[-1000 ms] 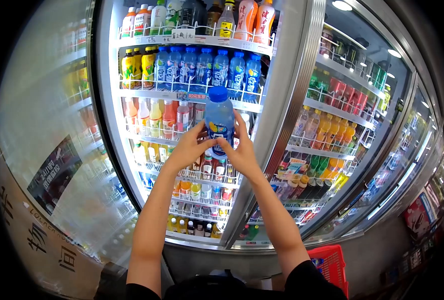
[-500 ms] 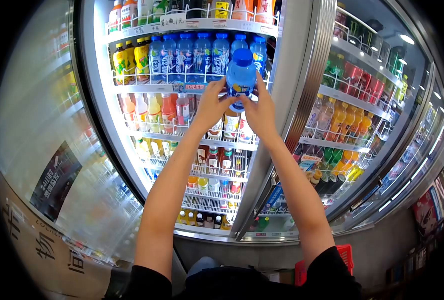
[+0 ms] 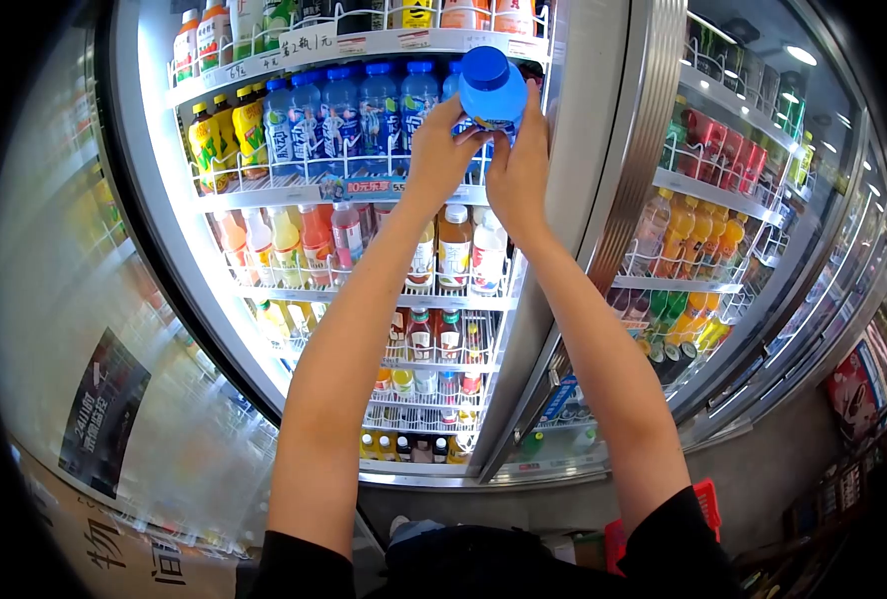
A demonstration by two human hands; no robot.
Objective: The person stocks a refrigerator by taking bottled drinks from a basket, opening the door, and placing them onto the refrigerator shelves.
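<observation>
Both my hands grip a blue drink bottle (image 3: 495, 98) with a dark blue cap, held up in front of the fridge shelves and tilted with its cap toward me. My left hand (image 3: 441, 155) wraps the bottle's left side, its thumb across the lower part. On the right side my right hand (image 3: 519, 165) closes around it, thumb near the left one. Behind the bottle, a row of similar blue bottles (image 3: 340, 112) stands on the second shelf. Yellow bottles (image 3: 206, 140) stand at that row's left end. The lower part of the held bottle is hidden by my fingers.
White wire shelves (image 3: 363, 296) below hold juice bottles. An open glass door (image 3: 54, 299) stands at the left. Beside the metal door frame (image 3: 623, 140), a glass-fronted fridge section holds cans (image 3: 731, 160) and orange drinks. A red basket (image 3: 707, 507) is on the floor at lower right.
Both hands have raised the blue bottle higher in view, and its cap now tips more toward me. The shelves have shifted left and slightly down at the top as the view moved.
</observation>
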